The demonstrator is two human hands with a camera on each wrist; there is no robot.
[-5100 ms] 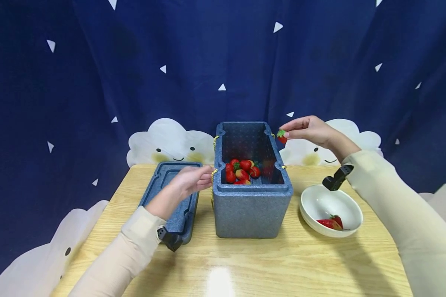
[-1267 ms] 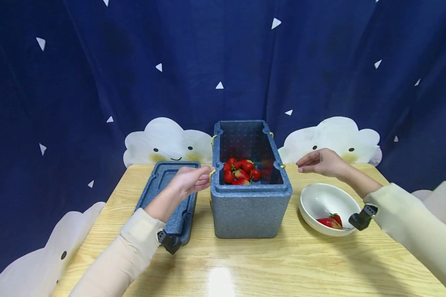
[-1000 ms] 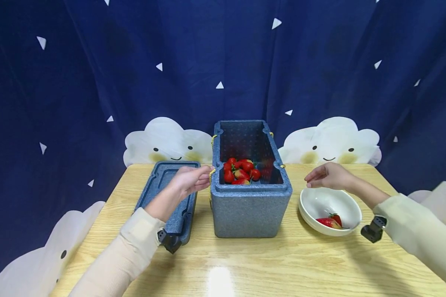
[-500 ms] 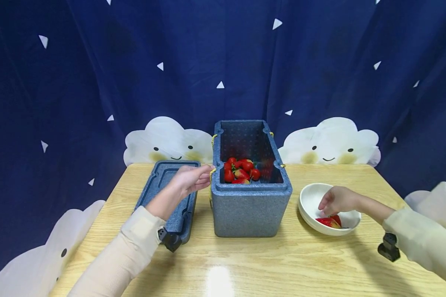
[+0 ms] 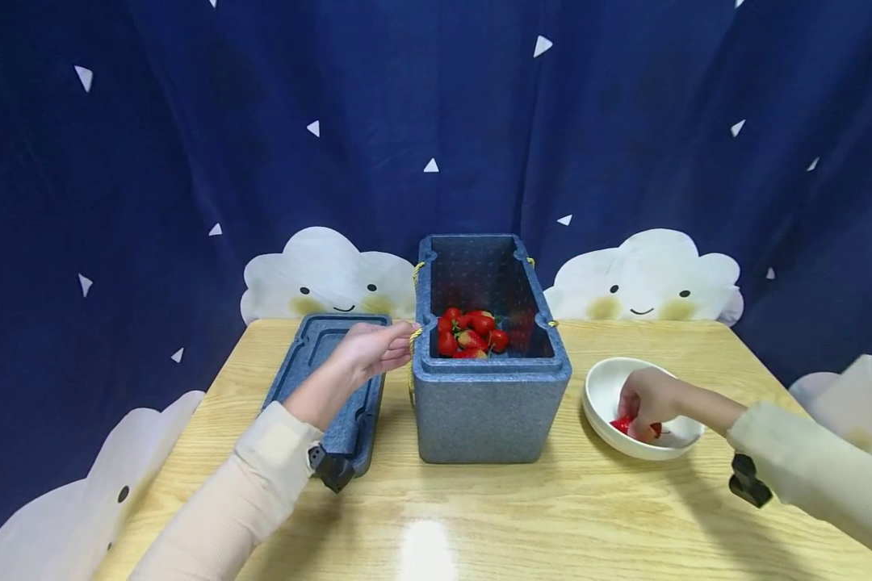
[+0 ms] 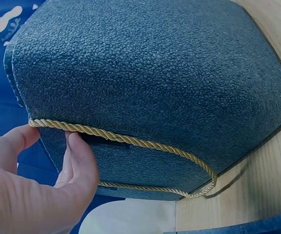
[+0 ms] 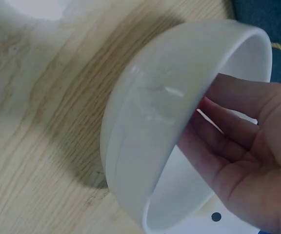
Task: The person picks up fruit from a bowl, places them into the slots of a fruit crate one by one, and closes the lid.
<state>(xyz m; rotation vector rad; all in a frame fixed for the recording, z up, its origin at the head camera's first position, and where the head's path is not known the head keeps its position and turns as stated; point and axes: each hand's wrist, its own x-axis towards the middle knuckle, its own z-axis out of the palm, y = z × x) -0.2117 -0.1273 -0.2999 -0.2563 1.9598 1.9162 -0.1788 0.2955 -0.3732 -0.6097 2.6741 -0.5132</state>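
Observation:
In the head view, a blue-grey foam box (image 5: pixel 488 420) stands uncovered with several strawberries (image 5: pixel 472 339) piled at its near end. My left hand (image 5: pixel 366 353) touches its left rim, fingers relaxed. The left wrist view shows thumb and fingertips against the box side, by a yellow rope handle (image 6: pixel 174 150). To the right, my right hand (image 5: pixel 652 399) reaches down into a white bowl (image 5: pixel 610 436), its fingers and thumb around a red strawberry (image 5: pixel 622 424). More red shows behind those fingers. In the right wrist view the bowl wall hides most of that strawberry.
The foam lid (image 5: pixel 316 351) lies on the wooden table (image 5: pixel 523 524), left of the box and partly under the left forearm. Behind the table hangs a dark blue curtain (image 5: pixel 378 97) with white triangles and smiling clouds.
The right hand held a strawberry beside the box, then showed none in its fingers. It moved right and down into the bowl, closing around another strawberry. The left hand stayed at the rim.

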